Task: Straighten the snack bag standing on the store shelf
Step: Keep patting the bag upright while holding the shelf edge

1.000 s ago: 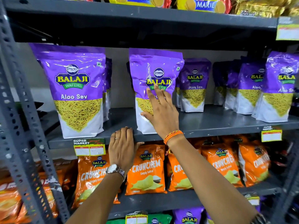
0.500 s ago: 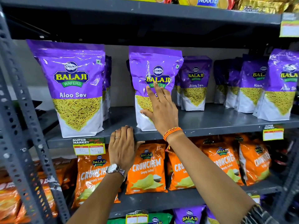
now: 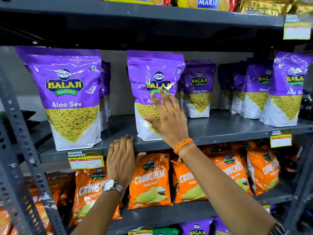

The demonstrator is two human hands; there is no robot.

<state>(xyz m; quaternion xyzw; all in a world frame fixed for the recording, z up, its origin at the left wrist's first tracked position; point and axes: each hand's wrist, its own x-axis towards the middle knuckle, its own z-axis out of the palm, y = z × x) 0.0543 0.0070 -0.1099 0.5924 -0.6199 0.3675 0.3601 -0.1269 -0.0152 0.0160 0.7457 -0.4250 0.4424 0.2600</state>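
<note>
Now the right hand (image 3: pixel 171 121) touches the snack bag (image 3: pixel 152 68) with straight spread fingers, while below it the left hand (image 3: pixel 121 158) rests flat on the shelf edge (image 3: pixel 220 139).

There are 2 hands (image 3: pixel 122 160) (image 3: pixel 171 126) and at least 7 purple Aloo Sev bags (image 3: pixel 67 99) on the middle shelf (image 3: pixel 220 126), 5 orange Crunchem bags (image 3: pixel 150 180) below, and 4 price labels (image 3: pixel 86 159).

Shop aisle, grey metal shelf (image 3: pixel 220 129) lined with rows of identical purple snack bags (image 3: pixel 71 99), orange crisp bags (image 3: pixel 149 180) on the tier below, biscuit packs (image 3: pixel 206 3) above, price labels (image 3: pixel 86 160) reading Super Market clipped to the shelf edges.
</note>
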